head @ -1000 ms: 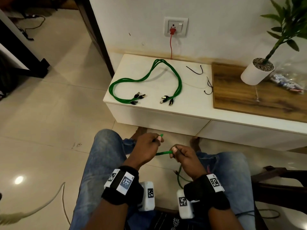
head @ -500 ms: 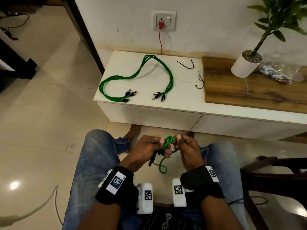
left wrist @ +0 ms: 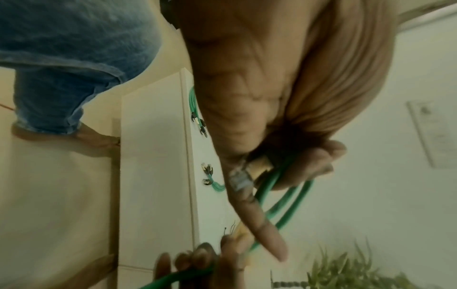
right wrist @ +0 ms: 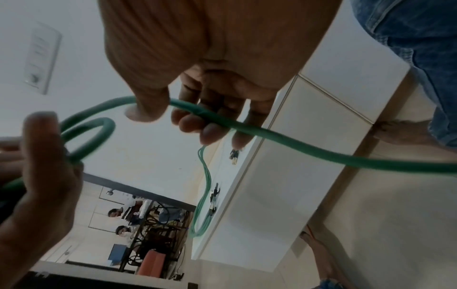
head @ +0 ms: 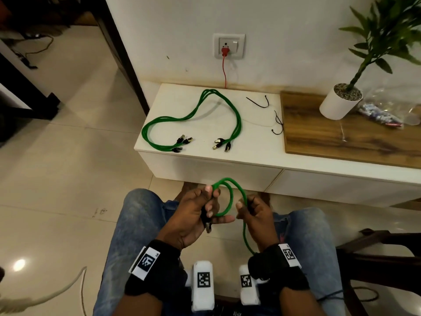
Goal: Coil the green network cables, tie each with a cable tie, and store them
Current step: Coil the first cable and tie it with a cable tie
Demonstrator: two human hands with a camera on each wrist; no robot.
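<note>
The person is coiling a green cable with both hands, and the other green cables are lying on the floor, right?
Not quite. Both the left hand and right hand do hold the green cable, but the other green cables lie on the white cabinet top, not the floor. The head view shows this.

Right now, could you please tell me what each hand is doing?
Left hand: closed, gripping the green cable coil.
Right hand: closed, pinching the same cable's free run.
</note>
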